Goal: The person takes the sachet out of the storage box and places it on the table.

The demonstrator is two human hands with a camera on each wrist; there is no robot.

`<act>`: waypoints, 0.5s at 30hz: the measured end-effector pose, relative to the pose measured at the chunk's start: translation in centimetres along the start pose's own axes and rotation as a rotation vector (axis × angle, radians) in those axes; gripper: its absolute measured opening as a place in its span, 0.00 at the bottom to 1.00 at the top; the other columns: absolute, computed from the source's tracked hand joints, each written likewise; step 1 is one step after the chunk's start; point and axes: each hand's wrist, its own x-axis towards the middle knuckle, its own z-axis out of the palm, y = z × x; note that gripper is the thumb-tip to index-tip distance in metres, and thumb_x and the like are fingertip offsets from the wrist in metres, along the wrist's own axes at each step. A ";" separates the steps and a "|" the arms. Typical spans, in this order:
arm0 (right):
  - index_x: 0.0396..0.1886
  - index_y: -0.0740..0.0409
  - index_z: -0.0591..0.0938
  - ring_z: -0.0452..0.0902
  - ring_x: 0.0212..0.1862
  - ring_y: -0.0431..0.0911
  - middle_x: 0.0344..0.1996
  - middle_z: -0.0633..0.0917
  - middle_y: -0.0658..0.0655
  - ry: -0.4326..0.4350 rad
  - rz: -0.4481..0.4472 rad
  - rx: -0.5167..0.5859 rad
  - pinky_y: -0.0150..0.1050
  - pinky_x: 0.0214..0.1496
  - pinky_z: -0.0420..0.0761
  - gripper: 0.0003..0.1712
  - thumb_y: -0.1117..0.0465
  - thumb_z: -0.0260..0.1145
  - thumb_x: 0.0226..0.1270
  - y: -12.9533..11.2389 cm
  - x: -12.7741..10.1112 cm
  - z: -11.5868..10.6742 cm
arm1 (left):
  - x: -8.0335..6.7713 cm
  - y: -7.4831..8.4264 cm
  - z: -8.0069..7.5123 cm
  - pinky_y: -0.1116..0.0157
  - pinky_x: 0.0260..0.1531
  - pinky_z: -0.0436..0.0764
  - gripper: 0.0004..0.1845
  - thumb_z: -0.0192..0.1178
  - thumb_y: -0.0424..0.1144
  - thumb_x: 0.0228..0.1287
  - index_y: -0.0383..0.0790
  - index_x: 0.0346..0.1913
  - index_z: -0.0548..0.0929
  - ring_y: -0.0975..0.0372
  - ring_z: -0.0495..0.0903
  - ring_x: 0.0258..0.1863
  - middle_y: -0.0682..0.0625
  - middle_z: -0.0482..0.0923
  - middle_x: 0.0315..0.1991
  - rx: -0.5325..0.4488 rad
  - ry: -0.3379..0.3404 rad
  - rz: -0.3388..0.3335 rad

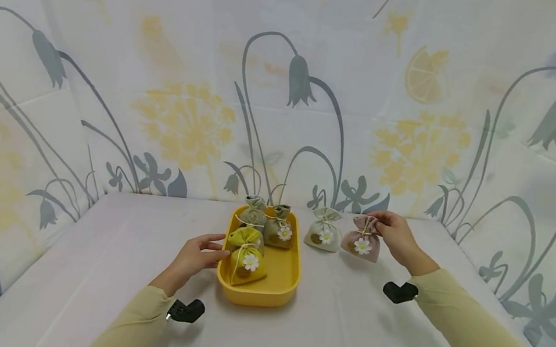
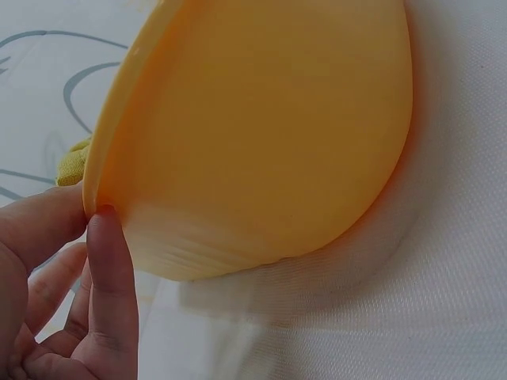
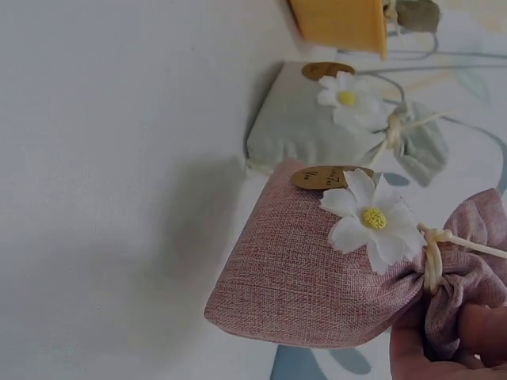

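Observation:
My right hand (image 1: 397, 241) pinches the gathered neck of a pink drawstring pouch (image 3: 317, 261), which carries a white fabric flower and a brown tag. To its left stands a pale green pouch (image 1: 323, 232) with the same kind of flower. My left hand (image 1: 197, 259) pinches the left rim of a yellow tray (image 1: 274, 297) between thumb and finger, as the left wrist view shows. A yellow-green pouch (image 1: 244, 260) leans inside the tray near that hand. Behind it are a grey-green pouch (image 1: 253, 216) and an olive pouch (image 1: 277, 234).
A white cloth (image 1: 336, 333) covers the table. Behind it hangs a curtain (image 1: 195, 39) printed with flowers. A black wrist device (image 1: 186, 310) sits at the left cuff, and another black device (image 1: 400, 293) at the right cuff.

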 end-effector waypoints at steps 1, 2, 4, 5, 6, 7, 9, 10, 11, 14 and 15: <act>0.54 0.84 0.65 0.70 0.38 0.32 0.46 0.73 0.68 0.005 0.002 -0.005 0.26 0.41 0.75 0.17 0.76 0.41 0.69 0.3 0.3 0.0 | 0.0 0.0 0.0 0.62 0.40 0.82 0.29 0.65 0.39 0.58 0.36 0.62 0.71 0.55 0.80 0.42 0.39 0.74 0.50 0.003 0.000 -0.001; 0.54 0.84 0.65 0.70 0.37 0.32 0.46 0.73 0.69 0.011 0.006 -0.012 0.26 0.41 0.75 0.17 0.76 0.41 0.69 0.5 0.5 0.1 | 0.0 0.0 0.0 0.62 0.40 0.82 0.29 0.65 0.39 0.58 0.36 0.62 0.71 0.56 0.80 0.42 0.39 0.74 0.51 0.006 0.000 -0.001; 0.53 0.84 0.66 0.70 0.37 0.32 0.46 0.73 0.70 0.019 0.009 -0.026 0.25 0.41 0.74 0.17 0.76 0.42 0.68 0.9 1.0 0.1 | 0.0 0.0 0.0 0.62 0.40 0.82 0.28 0.65 0.39 0.59 0.36 0.62 0.71 0.56 0.80 0.42 0.39 0.74 0.51 0.013 0.001 -0.001; 0.53 0.84 0.66 0.70 0.37 0.32 0.46 0.74 0.70 0.023 0.009 -0.032 0.25 0.40 0.74 0.17 0.77 0.42 0.68 1.1 1.2 0.2 | 0.0 0.1 0.0 0.61 0.40 0.82 0.28 0.65 0.38 0.59 0.36 0.62 0.71 0.55 0.80 0.42 0.39 0.74 0.51 0.013 0.001 -0.001; 0.53 0.84 0.67 0.70 0.37 0.33 0.45 0.74 0.70 0.029 0.012 -0.030 0.25 0.40 0.74 0.17 0.77 0.42 0.67 1.2 1.4 0.3 | 0.0 0.1 0.0 0.61 0.40 0.82 0.28 0.65 0.38 0.59 0.36 0.62 0.71 0.55 0.80 0.42 0.39 0.74 0.51 0.014 0.001 0.000; 0.53 0.84 0.67 0.70 0.37 0.33 0.45 0.74 0.69 0.036 0.011 -0.034 0.25 0.40 0.75 0.17 0.78 0.42 0.67 1.4 1.5 0.4 | 0.0 0.1 0.1 0.61 0.40 0.82 0.28 0.64 0.38 0.59 0.36 0.62 0.71 0.55 0.80 0.42 0.39 0.74 0.51 0.013 0.001 0.001; 0.52 0.84 0.67 0.70 0.36 0.34 0.44 0.74 0.69 0.042 0.011 -0.037 0.25 0.39 0.75 0.17 0.78 0.42 0.66 1.6 1.7 0.6 | 0.0 0.1 0.1 0.61 0.40 0.82 0.28 0.64 0.37 0.59 0.36 0.62 0.71 0.55 0.80 0.42 0.39 0.74 0.50 0.013 0.001 0.003; 0.52 0.84 0.67 0.69 0.36 0.34 0.43 0.75 0.69 0.046 0.012 -0.038 0.25 0.39 0.75 0.17 0.78 0.43 0.66 1.7 1.8 0.7 | 0.0 0.1 0.1 0.61 0.40 0.82 0.27 0.64 0.37 0.59 0.36 0.62 0.71 0.55 0.80 0.42 0.39 0.74 0.50 0.012 -0.001 0.004; 0.52 0.84 0.68 0.69 0.36 0.35 0.43 0.75 0.69 0.049 0.014 -0.043 0.25 0.39 0.75 0.16 0.78 0.43 0.67 1.8 1.8 0.7 | 0.0 0.1 0.1 0.61 0.40 0.82 0.27 0.64 0.37 0.59 0.36 0.62 0.71 0.55 0.80 0.41 0.39 0.74 0.50 0.013 -0.001 0.004; 0.52 0.83 0.68 0.69 0.37 0.35 0.44 0.74 0.70 0.046 0.014 -0.066 0.25 0.39 0.75 0.16 0.77 0.44 0.67 2.1 1.9 0.9 | 0.0 0.0 0.1 0.61 0.40 0.82 0.27 0.64 0.37 0.59 0.37 0.62 0.71 0.56 0.80 0.41 0.39 0.74 0.50 0.013 -0.001 0.006; 0.53 0.83 0.68 0.69 0.37 0.36 0.45 0.74 0.71 0.044 0.010 -0.078 0.25 0.39 0.75 0.17 0.77 0.45 0.68 2.1 1.9 1.0 | 0.0 0.0 0.0 0.61 0.40 0.82 0.27 0.64 0.37 0.60 0.36 0.62 0.71 0.56 0.80 0.41 0.39 0.74 0.50 0.012 -0.001 0.006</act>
